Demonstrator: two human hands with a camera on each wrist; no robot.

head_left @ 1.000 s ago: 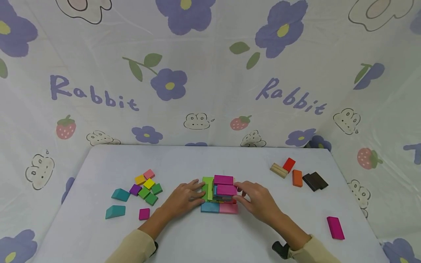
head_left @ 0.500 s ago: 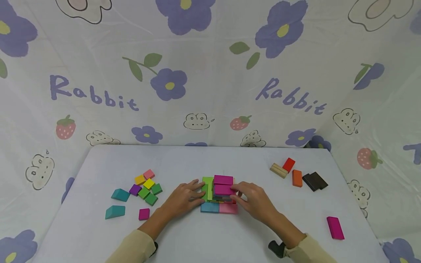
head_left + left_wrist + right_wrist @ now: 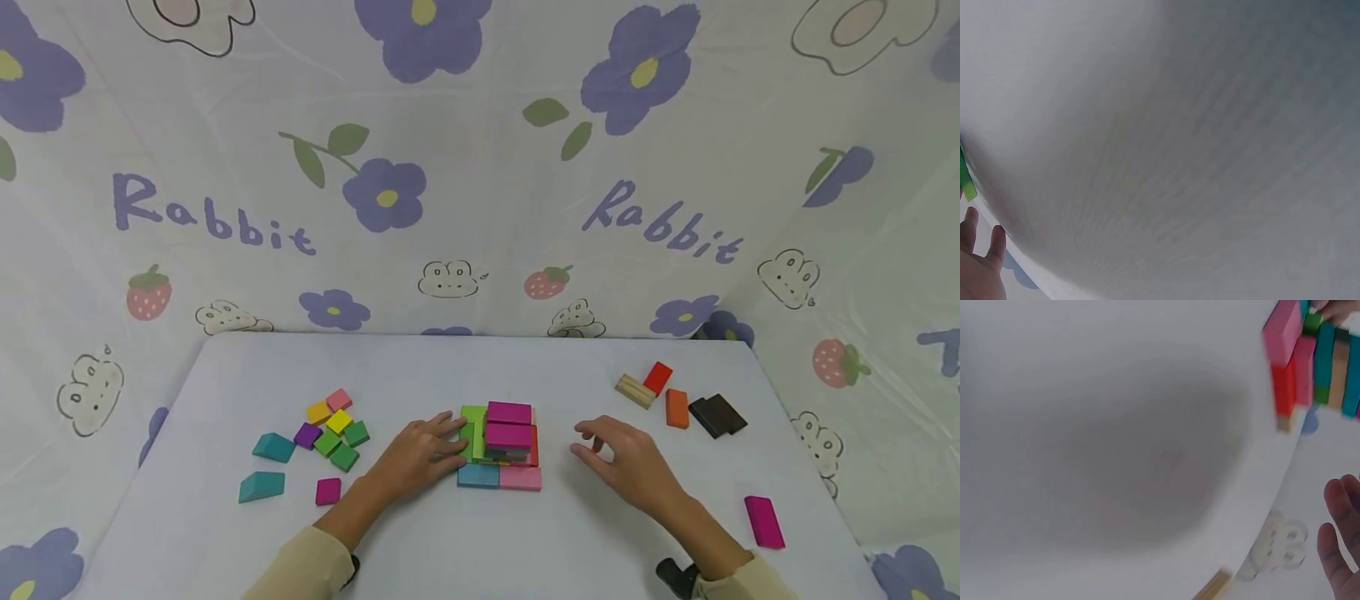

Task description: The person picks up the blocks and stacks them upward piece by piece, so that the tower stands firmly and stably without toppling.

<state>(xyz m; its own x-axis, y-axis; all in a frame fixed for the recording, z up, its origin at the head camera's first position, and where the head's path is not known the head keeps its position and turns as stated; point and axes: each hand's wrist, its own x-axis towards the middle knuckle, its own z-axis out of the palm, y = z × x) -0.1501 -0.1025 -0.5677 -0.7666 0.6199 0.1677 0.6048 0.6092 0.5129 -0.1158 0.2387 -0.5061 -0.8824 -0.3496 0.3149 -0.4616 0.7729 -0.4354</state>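
Block stack [image 3: 501, 443] is seen at mid-table, built up in several layers, and the building can be judged well under way. Two magenta slabs [image 3: 510, 412] are laid on top, one behind the other; green pieces [image 3: 473, 411] are set along its left side, and at its near foot a blue slab [image 3: 478, 476] and a pink slab [image 3: 520, 478] are placed end to end. Many pieces are left out of it: small cubes [image 3: 328, 441] and two teal blocks [image 3: 262, 486] are scattered to the left, while wooden, red, orange and dark blocks [image 3: 718, 415] and a lone magenta block [image 3: 764, 522] are kept to the right.

The stack's left side is touched by the fingers of the left hand [image 3: 408, 457], which are slightly spread rather than wrapped round it. Nothing is held by the right hand [image 3: 633, 462] — its fingers are loosely bent, with a modest gap left between thumb and forefinger — and it is placed just beside the stack, apart from it.
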